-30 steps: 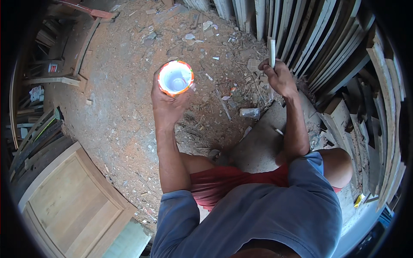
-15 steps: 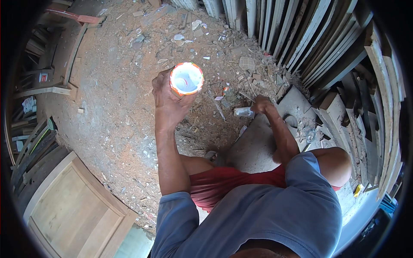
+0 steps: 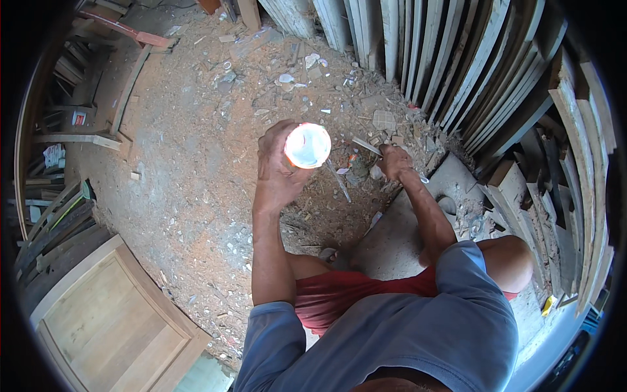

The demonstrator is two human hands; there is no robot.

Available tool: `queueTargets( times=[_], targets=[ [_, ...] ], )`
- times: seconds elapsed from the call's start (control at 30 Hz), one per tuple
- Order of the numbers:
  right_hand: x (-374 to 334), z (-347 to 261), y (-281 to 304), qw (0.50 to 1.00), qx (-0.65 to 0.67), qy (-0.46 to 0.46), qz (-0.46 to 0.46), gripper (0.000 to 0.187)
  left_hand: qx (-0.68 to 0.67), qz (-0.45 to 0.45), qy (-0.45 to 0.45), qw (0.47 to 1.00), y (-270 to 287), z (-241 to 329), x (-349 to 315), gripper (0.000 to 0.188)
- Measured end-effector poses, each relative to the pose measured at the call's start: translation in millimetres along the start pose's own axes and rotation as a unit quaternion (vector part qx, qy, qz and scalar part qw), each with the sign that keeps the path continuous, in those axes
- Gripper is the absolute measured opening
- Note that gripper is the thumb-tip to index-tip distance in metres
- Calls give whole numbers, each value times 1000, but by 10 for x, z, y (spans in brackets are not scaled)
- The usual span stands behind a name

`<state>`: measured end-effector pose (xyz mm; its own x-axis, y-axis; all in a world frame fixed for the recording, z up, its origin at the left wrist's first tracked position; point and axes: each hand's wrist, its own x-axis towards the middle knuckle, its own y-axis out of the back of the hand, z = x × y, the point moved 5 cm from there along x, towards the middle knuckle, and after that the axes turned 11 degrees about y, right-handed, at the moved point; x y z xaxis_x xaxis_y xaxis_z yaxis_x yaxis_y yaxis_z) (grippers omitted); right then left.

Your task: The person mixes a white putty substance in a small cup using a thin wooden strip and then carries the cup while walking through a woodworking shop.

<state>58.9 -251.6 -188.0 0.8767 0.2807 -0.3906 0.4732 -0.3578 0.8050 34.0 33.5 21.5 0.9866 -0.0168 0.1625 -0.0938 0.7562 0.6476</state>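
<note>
My left hand (image 3: 279, 153) is wrapped round the side of a small round tub (image 3: 307, 146). Its mouth faces up; the inside is white and glaring, with a bit of orange-red along the edge. My right hand (image 3: 396, 162), fingers closed, is lower and to the right over the littered ground. A thin pale stick (image 3: 367, 146) juts from its fingers toward the tub, apart from it. Beside those fingers is a small whitish, translucent piece (image 3: 376, 172); whether the hand holds it too I cannot tell.
Boards (image 3: 450, 65) stand upright in a row at the far right. A pale slab (image 3: 392, 225) lies by my knees. A panelled wooden door (image 3: 111, 313) is at the near left, with curved timber (image 3: 130, 85) beyond. Wood scraps litter the dirt floor (image 3: 189, 176).
The tub and my left hand now sit lower and further right in the picture. My right hand has turned, and the stick shows more plainly. The clear piece beside it shows less.
</note>
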Motion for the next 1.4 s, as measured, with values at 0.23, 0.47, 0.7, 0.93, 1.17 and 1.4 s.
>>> queueTargets(
  times=[0.23,0.47,0.7,0.93,1.17,1.4],
  targets=[
    [30,62,-197,1000,21,8,-20,33,-113,0,21,993,31,52,18,72],
    [-22,-36,124,997,52,21,48,24,-24,34,5,999,37,121,20,70],
    [-695,-924,1748,872,183,199,407,24,16,49,42,998,70,92,26,76],
    [-1204,-1183,2289,704,452,440,328,31,-83,33,43,995,60,-56,67,75],
    [-1039,-1502,2108,800,329,462,198,27,-28,-24,41,998,27,15,12,73],
    [-931,-1553,1909,824,279,448,208,22,2,-56,22,998,-2,89,18,71]
  ],
)
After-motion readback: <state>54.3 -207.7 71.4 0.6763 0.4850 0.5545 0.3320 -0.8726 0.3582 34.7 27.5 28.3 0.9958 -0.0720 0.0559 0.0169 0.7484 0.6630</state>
